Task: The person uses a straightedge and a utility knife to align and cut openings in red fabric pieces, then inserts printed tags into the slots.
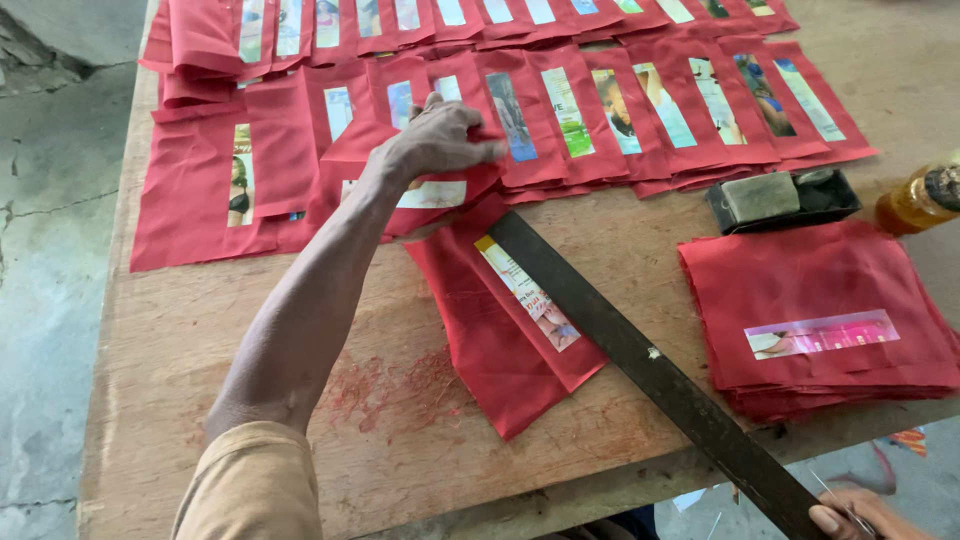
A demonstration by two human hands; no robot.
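Roughly midway, I'd judge; your left hand [440, 140] presses flat, fingers spread, gripping nothing, on a red cloth piece [420, 180] in the laid-out rows [620, 110]; just below it one piece [510, 320] lies loose under the long dark ruler [640, 350]; your right hand [850, 515] closes on the ruler's near end; stack [820, 320] right of that looks unplaced.

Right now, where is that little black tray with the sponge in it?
The black tray sits on the right side of the wooden table, between the rows of red cloth pieces and the red stack, beside an amber bottle.
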